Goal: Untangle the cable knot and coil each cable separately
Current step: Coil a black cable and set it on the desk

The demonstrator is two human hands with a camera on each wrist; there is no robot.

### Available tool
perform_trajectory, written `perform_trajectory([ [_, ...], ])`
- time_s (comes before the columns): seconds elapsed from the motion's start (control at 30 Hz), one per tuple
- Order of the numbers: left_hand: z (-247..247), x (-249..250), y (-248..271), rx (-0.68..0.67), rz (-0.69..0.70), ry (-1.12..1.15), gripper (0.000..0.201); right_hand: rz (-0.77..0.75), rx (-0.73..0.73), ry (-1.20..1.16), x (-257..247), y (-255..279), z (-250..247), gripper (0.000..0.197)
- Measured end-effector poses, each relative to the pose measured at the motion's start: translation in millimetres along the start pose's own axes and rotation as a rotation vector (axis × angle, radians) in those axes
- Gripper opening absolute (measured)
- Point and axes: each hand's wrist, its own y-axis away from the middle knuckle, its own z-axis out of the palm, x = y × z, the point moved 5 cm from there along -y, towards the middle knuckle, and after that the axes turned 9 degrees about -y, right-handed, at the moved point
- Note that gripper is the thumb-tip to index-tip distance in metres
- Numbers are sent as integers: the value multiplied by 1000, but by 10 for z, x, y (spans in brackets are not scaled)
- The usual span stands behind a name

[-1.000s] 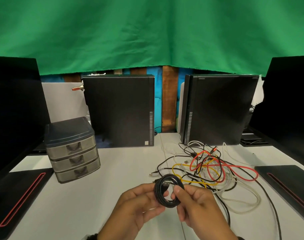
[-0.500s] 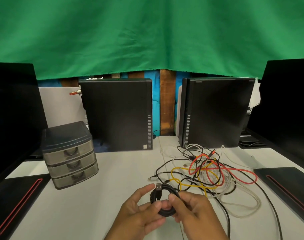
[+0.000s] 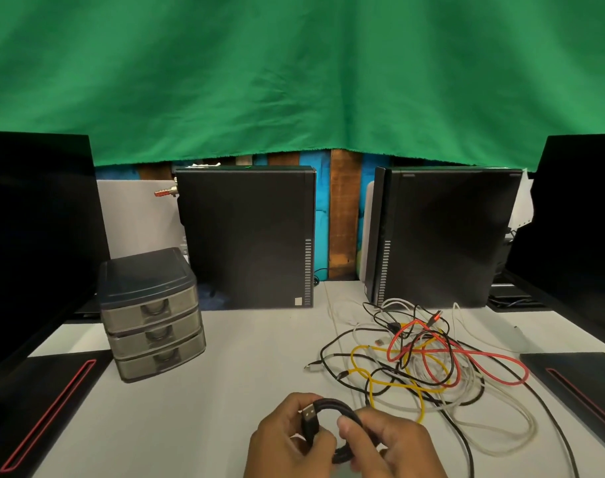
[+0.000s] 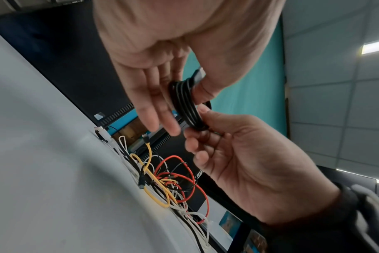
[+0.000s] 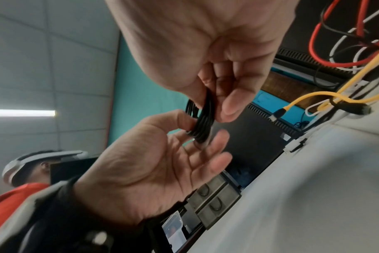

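Note:
A black cable wound into a small coil [image 3: 332, 408] hangs just above the white table [image 3: 225, 391] at the near edge. Its USB plug [image 3: 309, 416] sticks up on the left side. My left hand [image 3: 290, 436] pinches the coil [image 4: 184, 102] by the plug, thumb against fingers that are nearly straight. On the coil's other side my right hand [image 3: 380, 443] pinches it [image 5: 202, 119] between thumb and fingers. Behind and to the right lies a loose tangle of red, yellow, white and black cables [image 3: 432, 360].
A grey three-drawer box [image 3: 152, 315] stands at the left. Two black computer towers [image 3: 245, 236] [image 3: 445, 236] stand at the back. Dark monitors flank both sides, each with a black red-striped pad [image 3: 42, 408] [image 3: 576, 384] before it.
Both hands have drawn the coil down toward me. The coil has turned, and its USB plug now stands up by my left thumb. The tangle has not moved.

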Motion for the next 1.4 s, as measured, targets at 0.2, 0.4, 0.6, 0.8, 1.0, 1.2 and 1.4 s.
perform_trajectory([
  [0.2,7,67,-3,-115,-53,30,30,1,-72,47,7,-14,45,35],
  [0.4,-11,-62,-35,-350,2,-5,44,24,-75,-12,53,-69,-135,29],
  [0.6,-10,61,-13,-342,123,-107,40,-85,-92,124,-27,-44,-199,15],
  [0.8,-41,85,14,-239,31,-132,29,-79,-107,106,-57,-12,-171,25],
  [1.0,-85,58,9,-427,-91,118,29,0,-133,-73,20,-57,-184,27],
  [1.2,-210,91,-23,-601,20,204,32,196,-206,-426,37,-94,-213,26],
  [1.4,-227,76,-63,-457,110,4,35,177,-387,-97,121,-18,-48,28],
])
